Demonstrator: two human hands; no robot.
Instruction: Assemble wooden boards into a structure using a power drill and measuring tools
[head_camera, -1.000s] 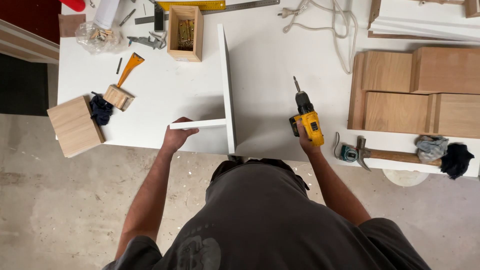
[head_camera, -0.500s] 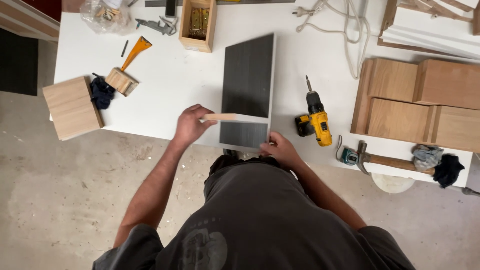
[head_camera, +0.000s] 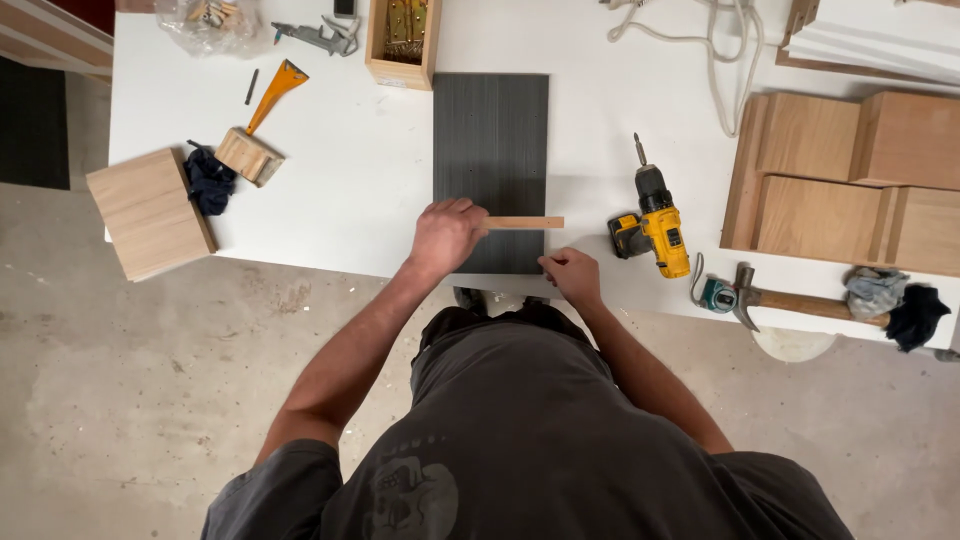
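At the bench's (head_camera: 330, 190) near edge, the right hand (head_camera: 573, 277) presses the dark panel's (head_camera: 491, 140) near-right corner, fingers curled. Just farther, the left hand (head_camera: 445, 236) grips a thin wooden strip (head_camera: 524, 223) lying crosswise, left-right, over the panel, whose long axis runs near-far. A yellow drill (head_camera: 655, 225) lies right.

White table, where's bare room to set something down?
Bare white table lies between the small wood block and the dark panel, and between panel and wooden boxes above the drill. The right edge is crowded.
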